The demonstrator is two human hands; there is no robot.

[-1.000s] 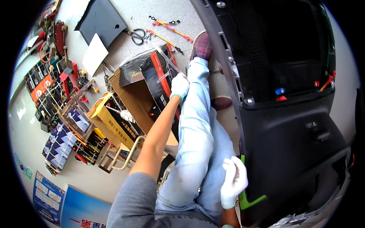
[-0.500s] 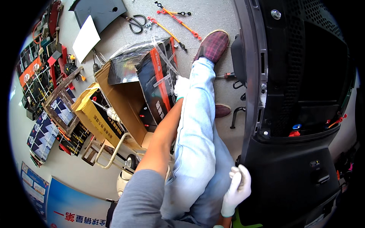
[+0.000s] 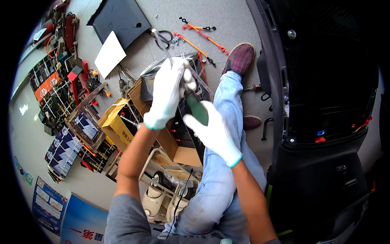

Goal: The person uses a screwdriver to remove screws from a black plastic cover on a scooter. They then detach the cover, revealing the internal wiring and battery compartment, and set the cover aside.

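My gloved left hand (image 3: 164, 91) is raised over the open cardboard box (image 3: 186, 156), its fingers curled. A pale, thin translucent strip (image 3: 161, 44) sticks out from its far side. Just to the right, my gloved right hand (image 3: 215, 132) is closed round a tool with a green body (image 3: 198, 112) and a darker end toward the left hand's fingers. Motion blur hides the tool's exact kind, and I cannot tell whether the left fingers touch it. More translucent strips (image 3: 202, 79) lie on the box behind the hands.
A large black vehicle panel (image 3: 308, 175) fills the right side. On the floor ahead lie scissors (image 3: 164, 37), orange-and-red rods (image 3: 206, 35), a white sheet (image 3: 110, 55) and a dark plastic cover (image 3: 122, 20). Batteries (image 3: 67, 152) stand at left; a thin black cord (image 3: 178, 203) hangs near my legs.
My left hand has risen from the box by my leg, with a translucent strip in it. My right hand has come up from beside my thigh, now with the green tool. The view has shifted.
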